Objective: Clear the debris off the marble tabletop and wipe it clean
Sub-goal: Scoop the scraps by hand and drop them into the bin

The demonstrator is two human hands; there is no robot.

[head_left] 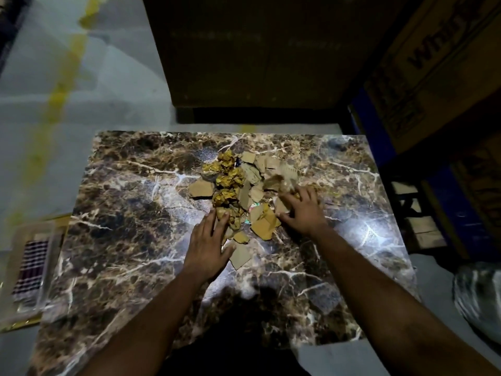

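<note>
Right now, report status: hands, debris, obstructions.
Left hand flat against debris pile. Right hand on cardboard scraps, blurred. Marble tabletop unwiped. Nothing in the way.

floor [113,85]: pale grey, yellow stripe [58,96] | cardboard boxes [439,71]: stacked right | light: dim

torn cardboard debris [245,191] heaped mid-tabletop [122,213].

Your marble tabletop [113,240] is polished dark brown stone with pale veins, glossy enough to throw glare at four o'clock. At twelve o'clock, matt torn cardboard scraps [200,189] lie among shiny, crinkled gold foil wads [229,180].
</note>
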